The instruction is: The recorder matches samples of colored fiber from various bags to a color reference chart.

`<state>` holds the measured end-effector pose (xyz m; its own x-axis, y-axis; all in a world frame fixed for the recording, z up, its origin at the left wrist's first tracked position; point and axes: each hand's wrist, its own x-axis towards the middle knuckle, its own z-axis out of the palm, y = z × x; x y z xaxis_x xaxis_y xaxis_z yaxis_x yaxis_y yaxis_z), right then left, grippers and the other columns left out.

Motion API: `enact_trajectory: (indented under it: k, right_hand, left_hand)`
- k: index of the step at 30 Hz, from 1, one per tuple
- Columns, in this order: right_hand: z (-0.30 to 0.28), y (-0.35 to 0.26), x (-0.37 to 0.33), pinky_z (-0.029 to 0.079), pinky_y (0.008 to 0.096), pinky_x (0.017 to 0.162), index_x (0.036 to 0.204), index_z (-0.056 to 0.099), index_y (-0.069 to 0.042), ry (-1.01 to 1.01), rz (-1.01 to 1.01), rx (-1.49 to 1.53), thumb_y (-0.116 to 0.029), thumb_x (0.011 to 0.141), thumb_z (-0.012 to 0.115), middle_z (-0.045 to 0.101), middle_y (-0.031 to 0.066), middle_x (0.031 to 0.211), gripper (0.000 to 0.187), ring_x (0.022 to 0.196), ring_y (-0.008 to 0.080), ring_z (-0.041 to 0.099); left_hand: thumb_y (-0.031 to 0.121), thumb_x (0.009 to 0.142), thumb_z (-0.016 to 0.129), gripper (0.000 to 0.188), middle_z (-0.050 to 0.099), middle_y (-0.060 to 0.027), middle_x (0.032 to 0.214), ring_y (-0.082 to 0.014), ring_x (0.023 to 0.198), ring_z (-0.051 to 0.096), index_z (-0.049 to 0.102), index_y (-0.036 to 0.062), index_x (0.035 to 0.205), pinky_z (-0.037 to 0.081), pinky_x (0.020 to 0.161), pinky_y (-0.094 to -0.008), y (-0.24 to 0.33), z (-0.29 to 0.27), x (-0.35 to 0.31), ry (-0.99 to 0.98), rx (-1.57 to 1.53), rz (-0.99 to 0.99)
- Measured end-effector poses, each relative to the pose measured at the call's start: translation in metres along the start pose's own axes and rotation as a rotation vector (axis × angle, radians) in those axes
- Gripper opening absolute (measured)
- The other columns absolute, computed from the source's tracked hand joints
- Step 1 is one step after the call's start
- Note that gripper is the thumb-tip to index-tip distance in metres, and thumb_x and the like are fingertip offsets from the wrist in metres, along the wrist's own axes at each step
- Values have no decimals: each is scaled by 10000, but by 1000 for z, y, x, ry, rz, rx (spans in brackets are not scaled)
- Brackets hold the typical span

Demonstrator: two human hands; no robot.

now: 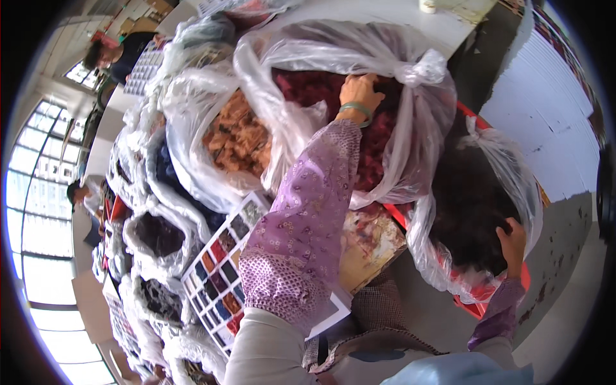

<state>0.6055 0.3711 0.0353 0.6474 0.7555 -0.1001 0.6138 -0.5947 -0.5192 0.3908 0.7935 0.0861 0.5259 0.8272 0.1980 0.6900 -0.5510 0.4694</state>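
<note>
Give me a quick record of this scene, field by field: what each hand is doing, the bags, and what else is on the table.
left hand: reaching into the bag of dark red material, resting on its contents; green bangle at the wrist
right hand: on the dark contents of the smaller bag, at its open side
orange bag: clear plastic, open, left of the red one
colour chart: grid of swatches, lying under the left forearm
red crate: under the smaller bag
other people: two at far left, hands not involved
</note>
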Motion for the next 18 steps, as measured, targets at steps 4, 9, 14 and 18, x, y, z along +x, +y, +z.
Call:
enact_trajectory:
  k: [4, 9, 14, 18]
  right_hand:
    - [-56, 33, -29, 431, 293, 646, 1024, 552, -3, -155, 321, 586, -167, 747, 640, 591, 103, 812, 334, 694, 189, 538]
    - [-40, 116, 16, 376, 224, 564, 1076, 532, 6, 73, -202, -107, -233, 766, 637, 541, 42, 745, 406, 619, 93, 453]
    - [-69, 146, 7, 366, 245, 563, 1009, 547, 45, -58, -13, -229, -312, 760, 639, 518, 28, 724, 444, 624, 104, 428]
    - [-59, 4, -36, 420, 320, 616, 1044, 514, 60, 135, 49, -655, -314, 781, 606, 609, 94, 808, 467, 711, 194, 554]
  left_hand:
    - [232, 589, 723, 315, 635, -118, 770, -323, 809, 586, 645, 134, 878, 479, 711, -414, 41, -8, -37, 182, 20, 168]
    - [244, 618, 704, 339, 628, -117, 750, -315, 741, 601, 607, 139, 926, 482, 669, -406, 49, -99, -94, 152, 8, 267]
    - [208, 651, 677, 335, 633, -111, 841, -293, 740, 608, 611, 161, 977, 489, 669, -381, -1, -191, -231, 162, 130, 247]
    - [189, 716, 627, 253, 633, -119, 802, -294, 731, 619, 587, 118, 955, 491, 657, -367, -63, -271, -347, 337, 128, 55]
